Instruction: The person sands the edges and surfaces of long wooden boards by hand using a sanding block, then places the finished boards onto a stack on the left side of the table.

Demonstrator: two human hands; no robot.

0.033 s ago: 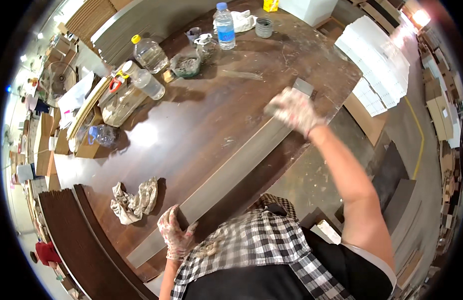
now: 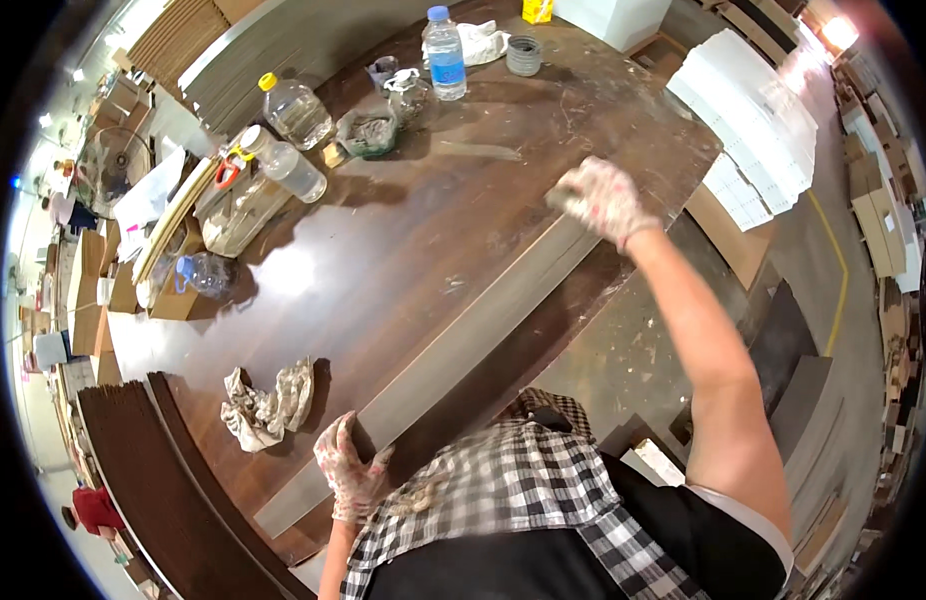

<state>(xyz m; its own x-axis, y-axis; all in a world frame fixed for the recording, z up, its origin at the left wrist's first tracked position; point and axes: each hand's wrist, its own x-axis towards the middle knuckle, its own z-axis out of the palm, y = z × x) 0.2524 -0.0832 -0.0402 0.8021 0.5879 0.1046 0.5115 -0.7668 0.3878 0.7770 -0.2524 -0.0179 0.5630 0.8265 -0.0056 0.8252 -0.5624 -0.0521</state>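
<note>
A long narrow grey board (image 2: 463, 318) lies slantwise on a brown table, from the near left to the far right. My left hand (image 2: 351, 468), in a stained, patterned glove, grips the board near its near end, thumb and fingers across its edges. At the far end my right hand (image 2: 605, 203), gloved alike, is closed and pressed to the board's top. A small greyish edge shows under its fingers; what it belongs to is hidden. A crumpled, stained rag (image 2: 269, 404) lies left of the board.
Bottles, including a blue-capped one (image 2: 446, 58) and a yellow-capped one (image 2: 295, 112), stand along the table's far side near a cup (image 2: 524, 56) and a murky container (image 2: 368, 132). Dark boards (image 2: 163, 490) are stacked at the near left. White sheets (image 2: 748, 125) are piled beyond the right edge.
My right hand has slid farther along the board and now covers its far end, which showed beyond the fingers before. The left hand has stayed in place.
</note>
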